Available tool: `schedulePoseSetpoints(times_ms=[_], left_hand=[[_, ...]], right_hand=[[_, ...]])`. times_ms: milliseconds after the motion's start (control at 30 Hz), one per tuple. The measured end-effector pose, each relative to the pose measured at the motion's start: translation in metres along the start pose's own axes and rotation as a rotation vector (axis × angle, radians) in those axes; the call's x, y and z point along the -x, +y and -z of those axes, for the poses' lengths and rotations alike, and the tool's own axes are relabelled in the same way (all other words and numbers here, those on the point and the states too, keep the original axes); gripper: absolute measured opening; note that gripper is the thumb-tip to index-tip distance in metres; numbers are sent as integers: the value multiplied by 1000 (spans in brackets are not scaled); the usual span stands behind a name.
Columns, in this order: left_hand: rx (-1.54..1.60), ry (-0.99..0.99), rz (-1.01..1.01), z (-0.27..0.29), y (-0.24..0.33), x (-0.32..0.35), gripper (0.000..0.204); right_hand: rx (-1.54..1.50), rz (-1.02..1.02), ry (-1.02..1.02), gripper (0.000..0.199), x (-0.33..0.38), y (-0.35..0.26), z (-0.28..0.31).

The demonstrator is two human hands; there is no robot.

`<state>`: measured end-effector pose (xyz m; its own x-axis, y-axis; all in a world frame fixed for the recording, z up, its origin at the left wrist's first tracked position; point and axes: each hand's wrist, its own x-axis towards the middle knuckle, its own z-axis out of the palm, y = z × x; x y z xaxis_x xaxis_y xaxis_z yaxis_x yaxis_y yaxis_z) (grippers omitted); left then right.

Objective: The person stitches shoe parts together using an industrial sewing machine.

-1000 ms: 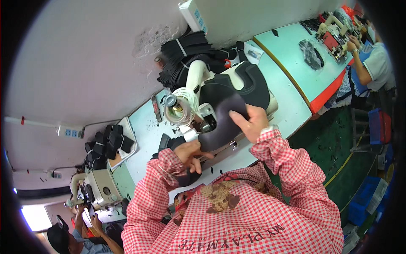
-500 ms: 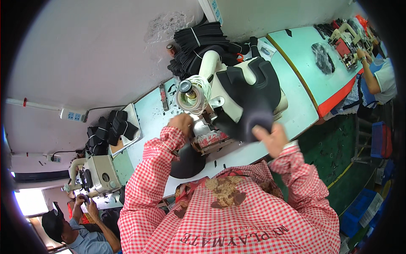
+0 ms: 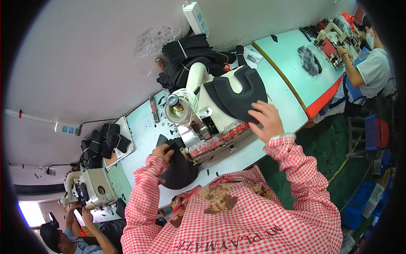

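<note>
A cream sewing machine (image 3: 203,95) stands in front of me, with a thread-wound round part at its left end. Black U-shaped panels (image 3: 243,95) lie overlapped on its top. My right hand (image 3: 270,122) is beside their lower right edge, fingers spread and palm apparently holding nothing. At the machine's lower left, my left hand (image 3: 162,152) is closed on the upper edge of another black curved panel (image 3: 179,171), which rests on the white tabletop (image 3: 224,163). Part of that panel is hidden by my fingers and sleeve.
Bundled black strips (image 3: 186,53) are heaped behind the machine. More black bundles (image 3: 103,142) sit at the left, near a second sewing machine (image 3: 97,186) and a co-worker. At the far right another person works by a machine (image 3: 332,46). Blue crates (image 3: 361,203) stand on the floor.
A black panel that my right hand was moving now lies on the machine top, and that hand has opened. My left hand has moved down and left onto the other panel.
</note>
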<state>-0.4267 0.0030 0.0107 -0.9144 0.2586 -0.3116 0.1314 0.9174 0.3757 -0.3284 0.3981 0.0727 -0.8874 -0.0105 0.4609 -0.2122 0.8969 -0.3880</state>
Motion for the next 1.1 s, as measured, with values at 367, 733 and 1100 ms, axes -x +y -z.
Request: schedulePoseSetpoints(times_ms=[367, 733, 1100], left_hand=[[479, -317, 21, 17, 116, 0, 29], [508, -513, 76, 23, 120, -23, 29], [407, -889, -323, 40, 95, -42, 26]], right_hand=[[-1211, -732, -464, 28, 21, -107, -90], [-1291, -807, -526, 28, 16, -99, -81], [-850, -655, -366, 25, 11, -102, -82]])
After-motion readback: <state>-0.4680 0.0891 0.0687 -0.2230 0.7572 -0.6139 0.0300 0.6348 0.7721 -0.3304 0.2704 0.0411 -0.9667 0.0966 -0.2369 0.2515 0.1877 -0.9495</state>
